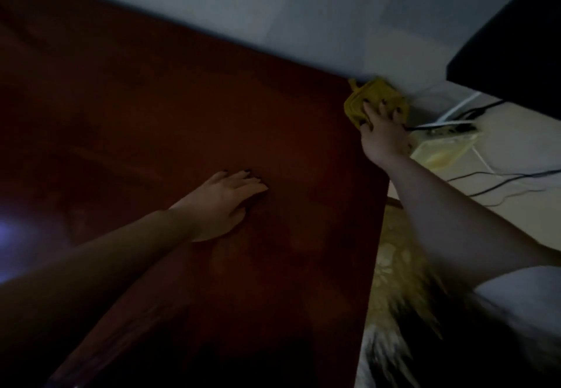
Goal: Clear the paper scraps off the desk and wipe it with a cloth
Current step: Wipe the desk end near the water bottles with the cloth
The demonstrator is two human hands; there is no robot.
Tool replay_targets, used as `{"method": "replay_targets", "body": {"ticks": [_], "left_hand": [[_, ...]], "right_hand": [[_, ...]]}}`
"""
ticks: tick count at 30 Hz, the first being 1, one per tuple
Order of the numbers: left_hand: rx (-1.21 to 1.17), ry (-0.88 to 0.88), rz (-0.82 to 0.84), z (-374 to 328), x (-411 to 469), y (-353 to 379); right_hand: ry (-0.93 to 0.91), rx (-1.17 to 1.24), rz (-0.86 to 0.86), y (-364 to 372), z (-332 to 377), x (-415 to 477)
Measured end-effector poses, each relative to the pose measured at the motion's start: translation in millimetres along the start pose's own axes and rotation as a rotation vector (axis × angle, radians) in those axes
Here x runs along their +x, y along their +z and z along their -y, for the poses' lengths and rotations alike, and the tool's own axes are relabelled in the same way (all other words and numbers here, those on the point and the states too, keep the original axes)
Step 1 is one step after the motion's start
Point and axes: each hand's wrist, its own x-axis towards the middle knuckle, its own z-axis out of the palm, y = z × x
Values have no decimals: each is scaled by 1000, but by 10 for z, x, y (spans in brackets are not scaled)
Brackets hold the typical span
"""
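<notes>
Wiping: the right hand (383,134), spread flat, is pressing a yellow cloth (362,97) into the surface's (182,108) far corner — left hand (224,204) lying flat, open — probably needing a sweep back next.

1. I am counting one dark red desk (151,99).
2. I am seeing one yellow cloth (368,96).
3. I am counting two hands: the left hand (226,202) and the right hand (384,135).
4. I am making out one pale yellow box (440,151).
5. I am counting at least two dark cables (534,173).

Yellowish box (440,153), black cables (501,185) on pale floor (516,141).
</notes>
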Motion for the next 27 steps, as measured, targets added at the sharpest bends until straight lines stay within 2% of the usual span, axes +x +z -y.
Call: {"method": "replay_targets", "body": {"ticks": [4, 14, 17, 22, 27], "left_hand": [[-32, 17, -128, 43, -98, 47], [-59, 17, -197, 18, -434, 145], [-52, 47, -176, -18, -528, 236], [-35, 87, -170, -62, -608, 291], [-29, 88, -200, 37, -708, 259]], "right_hand": [[-37, -41, -45, 78, 43, -241], [-197, 95, -81, 671, 198, -1818], [-214, 123, -27, 853, 270, -2422], [-367, 77, 55, 1149, 344, -3277], [-524, 93, 202, 1052, 247, -3154]]}}
